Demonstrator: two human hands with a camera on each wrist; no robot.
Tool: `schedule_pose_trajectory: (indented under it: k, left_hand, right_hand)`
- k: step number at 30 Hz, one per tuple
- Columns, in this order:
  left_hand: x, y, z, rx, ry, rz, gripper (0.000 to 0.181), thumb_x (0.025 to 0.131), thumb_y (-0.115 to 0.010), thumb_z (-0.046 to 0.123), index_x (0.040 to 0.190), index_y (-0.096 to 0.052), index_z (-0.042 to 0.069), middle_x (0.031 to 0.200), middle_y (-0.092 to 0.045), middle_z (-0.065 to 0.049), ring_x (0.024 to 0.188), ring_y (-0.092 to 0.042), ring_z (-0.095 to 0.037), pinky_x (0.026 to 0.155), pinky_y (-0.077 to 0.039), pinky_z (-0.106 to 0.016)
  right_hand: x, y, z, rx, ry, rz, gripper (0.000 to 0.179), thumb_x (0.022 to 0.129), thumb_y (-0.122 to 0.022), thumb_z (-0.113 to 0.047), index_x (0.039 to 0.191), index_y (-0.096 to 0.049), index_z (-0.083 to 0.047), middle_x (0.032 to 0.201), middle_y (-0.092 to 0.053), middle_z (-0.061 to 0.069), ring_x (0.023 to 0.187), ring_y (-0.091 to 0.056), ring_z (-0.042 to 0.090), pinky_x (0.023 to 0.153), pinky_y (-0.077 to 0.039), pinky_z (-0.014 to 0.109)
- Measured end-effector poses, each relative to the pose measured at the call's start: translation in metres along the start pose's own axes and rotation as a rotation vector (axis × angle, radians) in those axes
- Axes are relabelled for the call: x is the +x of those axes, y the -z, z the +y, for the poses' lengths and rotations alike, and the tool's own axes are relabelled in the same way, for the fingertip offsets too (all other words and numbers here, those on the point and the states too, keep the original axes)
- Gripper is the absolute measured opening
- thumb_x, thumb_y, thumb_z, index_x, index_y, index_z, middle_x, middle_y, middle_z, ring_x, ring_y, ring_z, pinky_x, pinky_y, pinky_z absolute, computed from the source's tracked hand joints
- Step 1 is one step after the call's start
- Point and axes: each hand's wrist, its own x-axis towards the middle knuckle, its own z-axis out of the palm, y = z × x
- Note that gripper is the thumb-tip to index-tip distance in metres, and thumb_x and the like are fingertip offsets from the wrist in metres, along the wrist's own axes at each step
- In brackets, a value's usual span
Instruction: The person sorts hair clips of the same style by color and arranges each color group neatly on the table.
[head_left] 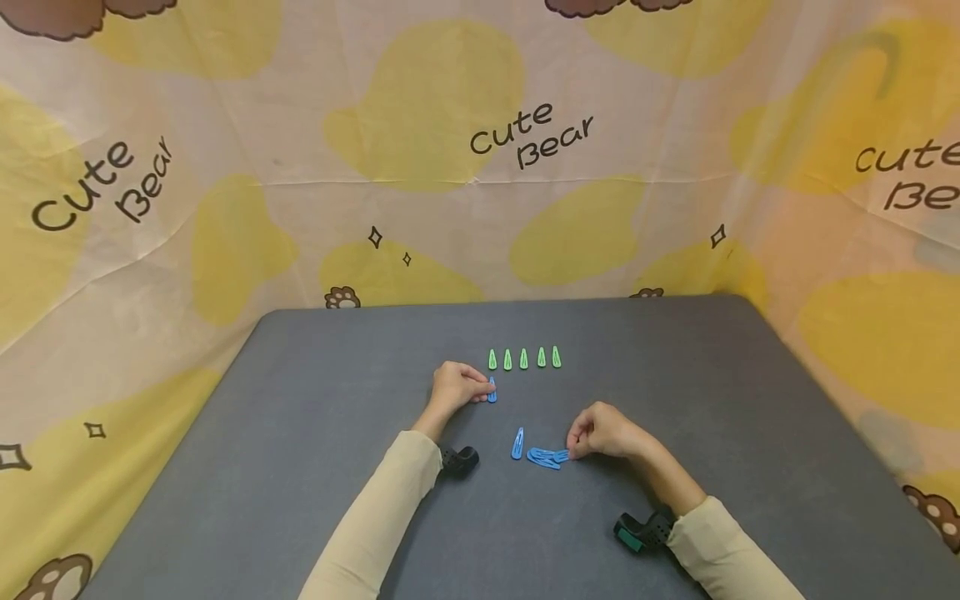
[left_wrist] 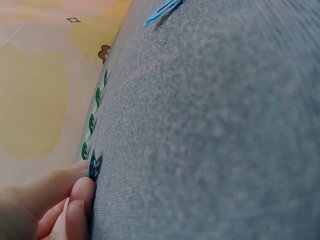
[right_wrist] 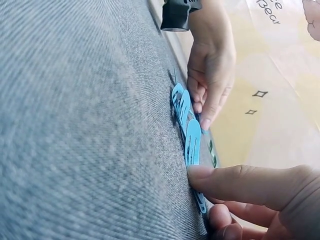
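Observation:
Snap hair clips lie on the grey table. My left hand (head_left: 456,385) pinches a blue hair clip (head_left: 492,390) between thumb and fingers, low at the tabletop. That clip stands just below the leftmost green clip (head_left: 492,360) of a row. In the left wrist view, the same blue clip (left_wrist: 92,164) shows at the fingertips. At the right end of a small overlapping pile of blue clips (head_left: 542,457), my right hand (head_left: 606,430) pinches one. Its thumb lies across this clip (right_wrist: 193,137) in the right wrist view, the narrow end poking out below.
Several green clips (head_left: 523,359) form a row toward the back of the table (head_left: 337,375). A lone blue clip (head_left: 517,443) lies left of the pile. Dark bands (head_left: 643,531) sit at both wrists. A printed cloth (head_left: 450,125) hangs behind the table.

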Motion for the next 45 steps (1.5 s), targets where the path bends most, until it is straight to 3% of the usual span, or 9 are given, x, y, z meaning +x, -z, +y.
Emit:
schedule_pose_trajectory:
  k: [9,12,20,24,30,37,45]
  left_hand:
    - [-0.007,0.002,-0.001,0.052,-0.015,0.016,0.013,0.074,-0.082,0.011,0.078,-0.075,0.001,0.069,-0.074,-0.011,0.048,-0.057,0.0,0.052,-0.05,-0.018]
    - [-0.008,0.004,0.0,0.079,-0.009,0.021,0.014,0.074,-0.082,0.013,0.077,-0.075,0.002,0.067,-0.073,-0.009,0.047,-0.056,-0.001,0.051,-0.049,-0.017]
    - [-0.003,0.007,0.001,0.064,0.063,-0.028,0.013,0.074,-0.083,0.014,0.077,-0.076,0.003,0.064,-0.072,-0.004,0.048,-0.058,-0.001,0.051,-0.05,-0.016]
    - [-0.001,0.007,0.002,0.073,0.082,-0.045,0.013,0.074,-0.083,0.016,0.077,-0.076,0.005,0.064,-0.072,-0.003,0.048,-0.058,-0.001,0.051,-0.05,-0.016]
    - [0.0,0.007,0.004,0.097,0.087,-0.056,0.013,0.074,-0.083,0.017,0.076,-0.077,0.005,0.062,-0.072,-0.003,0.048,-0.058,-0.001,0.05,-0.049,-0.016]
    - [0.0,0.005,0.005,0.104,0.087,-0.052,0.013,0.074,-0.083,0.016,0.076,-0.077,0.005,0.062,-0.072,-0.003,0.047,-0.057,-0.001,0.049,-0.047,-0.016]
    - [-0.001,0.005,0.003,0.108,0.086,-0.038,0.013,0.074,-0.082,0.016,0.075,-0.077,0.005,0.063,-0.072,-0.004,0.047,-0.058,-0.001,0.05,-0.049,-0.017]
  right_hand:
    - [-0.001,0.002,0.001,0.01,0.03,-0.039,0.008,0.076,-0.074,0.0,0.076,-0.07,0.006,0.061,-0.059,0.004,0.054,-0.042,0.002,0.051,-0.035,0.018]
    - [-0.002,0.005,0.0,0.008,0.031,-0.063,0.008,0.079,-0.073,-0.002,0.077,-0.069,0.005,0.061,-0.057,-0.001,0.054,-0.041,0.001,0.051,-0.034,0.017]
    - [-0.004,0.013,-0.004,0.034,-0.003,-0.142,0.01,0.085,-0.067,-0.005,0.082,-0.065,0.005,0.062,-0.048,-0.007,0.05,-0.038,0.002,0.048,-0.032,0.018]
    - [-0.004,0.017,-0.005,0.062,-0.007,-0.136,0.011,0.085,-0.067,-0.005,0.082,-0.065,0.005,0.062,-0.055,-0.002,0.052,-0.044,0.005,0.048,-0.036,0.02]
    - [0.001,0.016,-0.004,0.132,0.002,-0.124,0.011,0.082,-0.066,-0.003,0.083,-0.065,0.007,0.07,-0.068,0.019,0.055,-0.058,0.009,0.047,-0.04,0.021]
    - [0.01,0.012,0.004,0.237,-0.057,-0.085,0.014,0.081,-0.06,-0.001,0.091,-0.062,0.009,0.071,-0.064,-0.001,0.056,-0.055,0.006,0.05,-0.041,0.02]
    - [0.019,0.013,0.008,0.358,-0.124,-0.015,0.026,0.083,-0.061,-0.004,0.103,-0.063,0.012,0.06,-0.054,-0.008,0.053,-0.044,0.006,0.051,-0.038,0.021]
